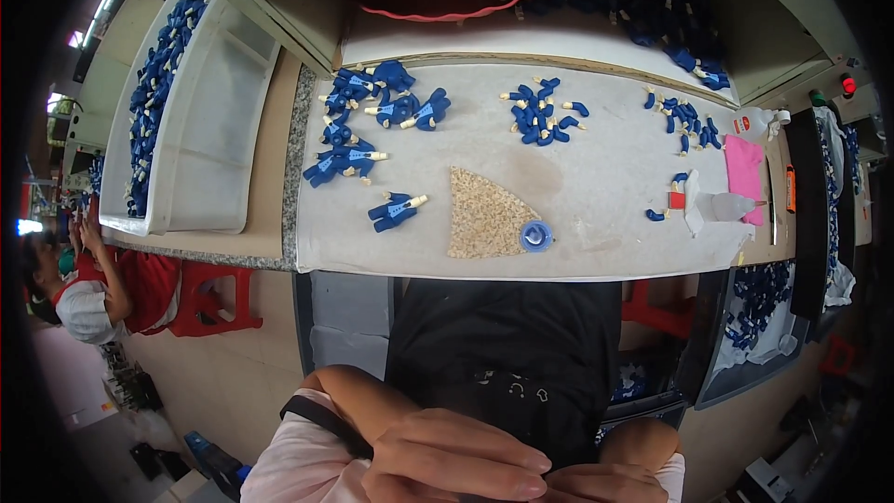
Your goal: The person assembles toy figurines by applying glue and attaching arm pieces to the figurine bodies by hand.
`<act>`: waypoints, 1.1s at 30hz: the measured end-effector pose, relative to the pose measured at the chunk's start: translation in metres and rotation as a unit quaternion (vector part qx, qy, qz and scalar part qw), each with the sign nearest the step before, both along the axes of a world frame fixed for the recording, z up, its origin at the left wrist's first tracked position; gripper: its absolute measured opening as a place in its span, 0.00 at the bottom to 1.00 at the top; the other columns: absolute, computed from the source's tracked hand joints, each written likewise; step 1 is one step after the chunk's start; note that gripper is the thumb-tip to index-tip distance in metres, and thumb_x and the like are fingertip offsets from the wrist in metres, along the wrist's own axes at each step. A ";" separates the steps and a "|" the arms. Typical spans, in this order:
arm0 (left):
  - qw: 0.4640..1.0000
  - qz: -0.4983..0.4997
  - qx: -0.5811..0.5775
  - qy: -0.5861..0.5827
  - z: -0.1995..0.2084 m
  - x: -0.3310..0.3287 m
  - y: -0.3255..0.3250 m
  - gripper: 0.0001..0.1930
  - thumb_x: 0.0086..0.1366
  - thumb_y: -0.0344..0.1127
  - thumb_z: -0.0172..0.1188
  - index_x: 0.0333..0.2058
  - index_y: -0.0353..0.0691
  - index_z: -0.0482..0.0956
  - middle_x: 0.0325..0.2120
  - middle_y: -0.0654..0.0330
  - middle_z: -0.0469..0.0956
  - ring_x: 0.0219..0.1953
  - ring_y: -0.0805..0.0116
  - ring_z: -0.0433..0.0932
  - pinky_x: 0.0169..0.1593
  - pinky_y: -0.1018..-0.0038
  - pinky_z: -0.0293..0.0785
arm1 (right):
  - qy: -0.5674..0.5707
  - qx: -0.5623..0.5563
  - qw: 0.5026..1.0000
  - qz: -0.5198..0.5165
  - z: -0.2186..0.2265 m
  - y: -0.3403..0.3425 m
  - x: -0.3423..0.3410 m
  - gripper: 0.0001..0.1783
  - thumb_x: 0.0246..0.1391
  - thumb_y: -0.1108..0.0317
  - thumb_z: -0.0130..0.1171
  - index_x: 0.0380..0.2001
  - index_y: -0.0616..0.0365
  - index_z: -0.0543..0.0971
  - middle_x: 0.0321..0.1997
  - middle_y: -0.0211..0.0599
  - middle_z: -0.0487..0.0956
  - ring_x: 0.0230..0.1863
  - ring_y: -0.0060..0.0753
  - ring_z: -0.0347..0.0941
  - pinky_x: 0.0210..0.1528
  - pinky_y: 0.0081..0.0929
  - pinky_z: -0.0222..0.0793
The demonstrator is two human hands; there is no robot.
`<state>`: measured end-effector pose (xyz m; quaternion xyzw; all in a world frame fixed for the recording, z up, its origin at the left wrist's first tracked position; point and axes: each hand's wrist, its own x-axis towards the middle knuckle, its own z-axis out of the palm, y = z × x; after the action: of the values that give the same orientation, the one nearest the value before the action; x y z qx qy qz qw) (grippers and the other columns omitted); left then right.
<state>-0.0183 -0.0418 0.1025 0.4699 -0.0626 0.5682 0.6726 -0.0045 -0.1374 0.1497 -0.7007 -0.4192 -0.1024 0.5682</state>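
Both my hands are close together at the bottom edge, in front of a black apron (pixel 503 335). The fingers of my left hand (pixel 456 456) are closed and pressed together, pointing right. My right hand (pixel 605 484) meets its fingertips, with bent fingers and most of it cut off by the frame. Whatever the two hands hold between them is hidden. Beyond them, on the white tabletop (pixel 372 242), lies a single blue doll body (pixel 396 211) with a cream neck. A small round blue dish (pixel 536 237) touches the corner of a beige speckled, fan-shaped mat (pixel 484 214).
Several blue doll bodies (pixel 354 163) lie at left, with piles of small blue arms (pixel 540 116) at centre and right. A white bin (pixel 214 121) of blue parts stands left. A pink cloth (pixel 743 172) and clear bottle (pixel 731 208) lie right. A person (pixel 93 298) sits far left.
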 end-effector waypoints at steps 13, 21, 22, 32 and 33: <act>0.895 -0.271 -0.032 0.352 -0.082 0.019 0.054 0.11 0.59 0.22 0.50 0.42 0.30 0.67 0.37 0.55 0.72 0.41 0.74 0.70 0.45 0.79 0.65 | 0.291 -0.082 0.952 -0.047 -0.089 0.019 0.061 0.09 0.44 0.77 0.58 0.32 0.65 0.75 0.27 0.43 0.76 0.27 0.33 0.75 0.28 0.21 0.68; 0.891 -0.275 -0.041 0.359 -0.081 0.022 0.055 0.12 0.59 0.23 0.51 0.43 0.31 0.67 0.37 0.58 0.72 0.40 0.76 0.69 0.45 0.81 0.64 | 0.293 -0.087 0.951 -0.048 -0.089 0.020 0.063 0.09 0.44 0.76 0.59 0.32 0.65 0.75 0.28 0.43 0.76 0.28 0.32 0.75 0.30 0.21 0.69; 0.885 -0.295 -0.060 0.355 -0.078 0.024 0.056 0.12 0.60 0.24 0.51 0.43 0.31 0.67 0.38 0.58 0.71 0.41 0.76 0.69 0.46 0.80 0.64 | 0.296 -0.083 0.950 -0.050 -0.088 0.021 0.063 0.09 0.44 0.76 0.59 0.32 0.65 0.75 0.28 0.42 0.76 0.28 0.31 0.75 0.31 0.21 0.69; 0.823 -0.410 -0.190 0.345 -0.062 0.030 0.062 0.18 0.60 0.26 0.50 0.50 0.33 0.64 0.45 0.56 0.70 0.49 0.71 0.67 0.52 0.75 0.61 | 0.341 -0.028 0.939 -0.033 -0.088 0.018 0.080 0.10 0.45 0.76 0.58 0.34 0.65 0.76 0.30 0.40 0.78 0.29 0.24 0.74 0.33 0.17 0.68; 0.822 -0.411 -0.191 0.345 -0.062 0.030 0.062 0.18 0.60 0.26 0.50 0.50 0.33 0.64 0.45 0.56 0.70 0.49 0.71 0.67 0.52 0.75 0.61 | 0.349 -0.021 0.936 -0.028 -0.089 0.017 0.081 0.10 0.46 0.75 0.57 0.34 0.65 0.76 0.30 0.39 0.78 0.29 0.23 0.74 0.33 0.17 0.67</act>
<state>0.0117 0.0205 0.0404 0.4281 0.0956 0.0408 0.8977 0.0768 -0.1204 0.0612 -0.7157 -0.1766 0.1416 0.6607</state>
